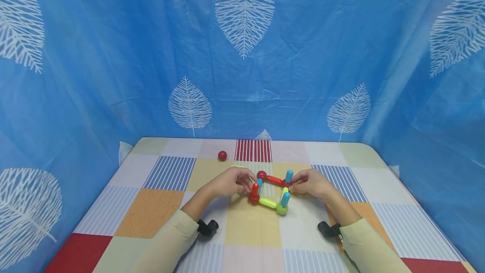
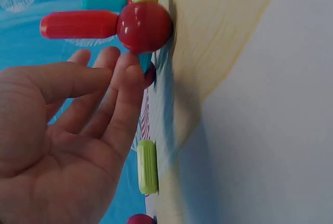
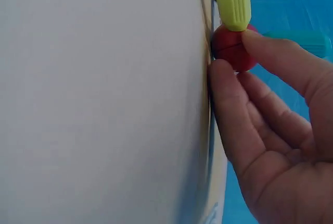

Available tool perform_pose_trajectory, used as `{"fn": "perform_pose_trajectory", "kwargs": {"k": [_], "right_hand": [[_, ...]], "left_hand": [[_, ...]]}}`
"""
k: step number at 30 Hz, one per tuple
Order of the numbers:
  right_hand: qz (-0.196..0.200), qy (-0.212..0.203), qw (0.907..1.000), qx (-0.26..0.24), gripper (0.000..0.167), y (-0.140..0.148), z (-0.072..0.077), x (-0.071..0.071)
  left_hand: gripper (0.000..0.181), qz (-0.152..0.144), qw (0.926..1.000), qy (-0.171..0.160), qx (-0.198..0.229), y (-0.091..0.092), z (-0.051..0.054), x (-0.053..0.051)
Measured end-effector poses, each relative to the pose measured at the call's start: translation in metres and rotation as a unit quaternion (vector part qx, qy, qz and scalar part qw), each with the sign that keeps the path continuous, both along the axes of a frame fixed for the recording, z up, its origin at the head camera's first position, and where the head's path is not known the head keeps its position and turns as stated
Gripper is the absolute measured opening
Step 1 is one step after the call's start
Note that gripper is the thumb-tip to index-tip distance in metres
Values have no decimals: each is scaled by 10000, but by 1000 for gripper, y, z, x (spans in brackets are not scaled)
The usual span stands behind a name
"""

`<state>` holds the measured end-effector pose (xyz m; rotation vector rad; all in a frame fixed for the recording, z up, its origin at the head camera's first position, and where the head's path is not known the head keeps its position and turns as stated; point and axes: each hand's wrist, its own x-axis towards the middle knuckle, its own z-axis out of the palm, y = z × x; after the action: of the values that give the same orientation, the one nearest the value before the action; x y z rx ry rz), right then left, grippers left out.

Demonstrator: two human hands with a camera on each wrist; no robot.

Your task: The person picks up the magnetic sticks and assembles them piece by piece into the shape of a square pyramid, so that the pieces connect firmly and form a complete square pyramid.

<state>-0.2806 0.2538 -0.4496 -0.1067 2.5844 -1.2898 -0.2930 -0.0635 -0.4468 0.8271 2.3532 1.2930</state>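
Note:
A square frame of toy rods and balls lies on the table between the hands. My right hand (image 1: pixel 312 183) pinches its far right red ball (image 3: pixel 234 47) between thumb and fingers; a yellow-green rod (image 3: pixel 232 0) and an upright blue rod (image 1: pixel 289 176) join there. Loosely bent, my left hand (image 1: pixel 235 180) has its fingertips beside the near left red ball (image 2: pixel 144 27), which carries an upright red rod (image 2: pixel 78 24). Whether they touch it I cannot tell. A green ball (image 1: pixel 282 209) forms the near right corner, another red ball (image 1: pixel 261 175) the far left.
Beyond the left hand lies a loose red ball (image 1: pixel 222 155). A loose yellow-green rod (image 2: pixel 148 166) lies behind that hand, mostly hidden in the head view. A patchwork cloth covers the table (image 1: pixel 254 231). Blue leaf-print curtains (image 1: pixel 303 54) hang at the back and sides.

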Motion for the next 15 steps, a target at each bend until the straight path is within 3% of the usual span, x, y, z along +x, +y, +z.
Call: {"fn": "perform_pose_trajectory", "kwargs": {"k": [4, 7, 11, 15], "right_hand": [[101, -119, 9998, 148, 21, 0, 8, 5], [624, -326, 9974, 157, 17, 0, 18, 13], [1535, -592, 9862, 189, 19, -8, 28, 25], [1846, -618, 9798, 467, 31, -24, 27, 36]], "left_hand": [[27, 97, 9996, 238, -125, 5, 1, -2], [28, 271, 9975, 566, -317, 13, 2, -5], [42, 323, 9958, 658, -548, 26, 3, -9], [50, 251, 9941, 689, -793, 37, 3, -11]]}}
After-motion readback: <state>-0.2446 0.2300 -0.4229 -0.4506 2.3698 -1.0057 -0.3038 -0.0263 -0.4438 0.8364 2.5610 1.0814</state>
